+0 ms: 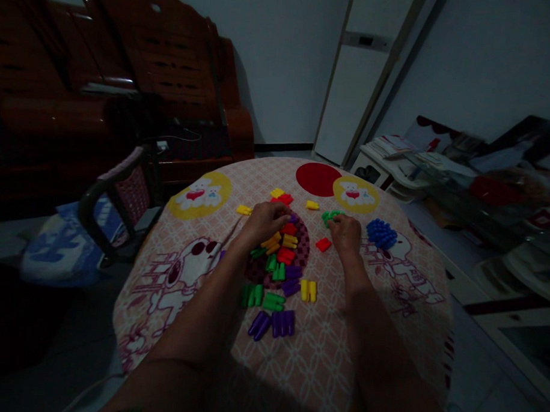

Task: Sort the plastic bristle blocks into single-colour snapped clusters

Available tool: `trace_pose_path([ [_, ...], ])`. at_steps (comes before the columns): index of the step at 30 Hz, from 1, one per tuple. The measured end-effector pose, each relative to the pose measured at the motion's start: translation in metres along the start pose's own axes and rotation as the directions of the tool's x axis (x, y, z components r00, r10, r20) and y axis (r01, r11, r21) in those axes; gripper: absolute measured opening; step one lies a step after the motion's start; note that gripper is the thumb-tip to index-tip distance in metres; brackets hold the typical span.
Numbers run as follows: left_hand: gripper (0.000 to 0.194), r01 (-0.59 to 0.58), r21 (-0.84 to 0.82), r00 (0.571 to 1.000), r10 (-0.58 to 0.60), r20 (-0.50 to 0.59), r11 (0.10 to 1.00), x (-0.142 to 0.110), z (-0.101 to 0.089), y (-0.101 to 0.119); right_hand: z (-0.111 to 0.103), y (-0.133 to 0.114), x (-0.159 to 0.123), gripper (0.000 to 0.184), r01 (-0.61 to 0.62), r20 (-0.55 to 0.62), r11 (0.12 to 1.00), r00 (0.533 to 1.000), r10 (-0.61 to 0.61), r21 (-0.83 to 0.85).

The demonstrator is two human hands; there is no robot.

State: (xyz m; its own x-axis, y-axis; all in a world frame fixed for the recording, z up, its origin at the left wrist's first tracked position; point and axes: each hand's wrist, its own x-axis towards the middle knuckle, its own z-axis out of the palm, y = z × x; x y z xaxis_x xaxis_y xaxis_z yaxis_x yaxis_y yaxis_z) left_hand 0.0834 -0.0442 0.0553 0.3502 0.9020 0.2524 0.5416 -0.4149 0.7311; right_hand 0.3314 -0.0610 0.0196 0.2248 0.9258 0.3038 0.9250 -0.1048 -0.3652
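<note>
My left hand (pixel 263 220) rests palm down with curled fingers on a pile of coloured plastic pieces (pixel 282 254) in the middle of the round table (pixel 200 269); a purple piece shows at its fingertips. My right hand (pixel 345 231) is closed on a green cluster of pieces (pixel 329 216) near the far side. A red piece (pixel 323 244) lies just left of that hand. Green, purple and yellow pieces (pixel 271 302) lie in groups nearer to me. A blue cluster (pixel 381 233) sits to the right.
The table carries a pink cartoon cloth with a red circle (pixel 318 178). A chair (pixel 117 200) stands at the left, a dark wooden sofa (pixel 102 98) behind it. A cluttered low table (pixel 460 176) with papers is at the right.
</note>
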Motion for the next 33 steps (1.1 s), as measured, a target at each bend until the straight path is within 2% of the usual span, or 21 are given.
trace_pose_path([
  [5,0.025,0.004,-0.011,1.000,-0.005,-0.021,1.000,-0.001,-0.003,-0.001,0.000,0.002,-0.003,0.026,-0.034,0.022,0.998,0.999,0.036,-0.056],
  [9,0.025,0.002,-0.020,1.000,-0.002,-0.023,1.000,-0.002,-0.003,-0.001,0.004,0.004,-0.003,0.021,-0.044,-0.015,0.996,0.999,0.043,-0.079],
  [16,0.026,0.015,-0.020,1.000,-0.015,-0.016,1.000,-0.002,-0.005,-0.001,-0.002,0.001,-0.005,0.021,-0.069,-0.069,0.997,0.995,0.067,-0.023],
  [20,0.026,0.065,-0.031,0.994,-0.067,-0.084,0.997,-0.004,-0.019,-0.007,-0.011,-0.010,-0.004,0.017,-0.007,-0.050,0.995,0.999,0.012,0.100],
  [23,0.027,0.109,-0.061,0.980,-0.117,-0.163,0.992,-0.005,-0.030,-0.014,-0.017,-0.032,-0.008,0.013,0.119,0.078,0.951,0.986,-0.147,0.285],
  [25,0.027,0.122,-0.095,0.969,-0.140,-0.206,0.988,-0.005,-0.036,-0.019,-0.021,-0.052,-0.017,0.013,0.212,0.193,0.891,0.931,-0.309,0.401],
  [28,0.025,0.123,-0.126,0.959,-0.150,-0.239,0.984,-0.006,-0.040,-0.022,-0.025,-0.083,-0.037,0.011,0.341,0.375,0.824,0.766,-0.523,0.453],
  [30,0.024,0.123,-0.137,0.957,-0.154,-0.244,0.983,-0.007,-0.041,-0.021,-0.024,-0.098,-0.052,0.015,0.436,0.472,0.803,0.653,-0.593,0.406],
  [31,0.024,0.125,-0.142,0.957,-0.157,-0.246,0.982,-0.007,-0.041,-0.019,-0.022,-0.103,-0.058,0.020,0.481,0.508,0.797,0.614,-0.604,0.365],
  [33,0.024,0.127,-0.147,0.955,-0.161,-0.250,0.981,-0.008,-0.041,-0.017,-0.016,-0.108,-0.068,0.029,0.554,0.548,0.786,0.581,-0.602,0.277],
])
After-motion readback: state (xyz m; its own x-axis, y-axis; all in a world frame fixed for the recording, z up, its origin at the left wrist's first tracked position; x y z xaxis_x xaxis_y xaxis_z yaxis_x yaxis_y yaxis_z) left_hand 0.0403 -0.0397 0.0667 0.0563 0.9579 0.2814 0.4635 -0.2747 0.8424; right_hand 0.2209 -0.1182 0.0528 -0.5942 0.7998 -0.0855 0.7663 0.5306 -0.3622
